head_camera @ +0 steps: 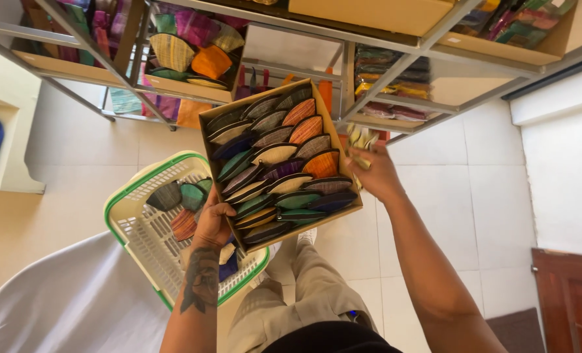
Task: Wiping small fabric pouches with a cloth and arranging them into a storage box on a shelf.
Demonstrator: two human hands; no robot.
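White floor tiles [435, 163] lie below. I see my left hand [212, 222] gripping the cardboard box [343, 208] of woven pouches; beside it, a green-rimmed basket [124, 209]. My right hand [373, 173] pinches a yellow pouch [359, 138].

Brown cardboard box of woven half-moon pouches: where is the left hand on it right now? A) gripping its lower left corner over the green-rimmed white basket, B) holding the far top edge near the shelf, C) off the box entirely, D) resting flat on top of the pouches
A: the left hand grips the lower left corner of the brown cardboard box, just above the green-rimmed white plastic basket.
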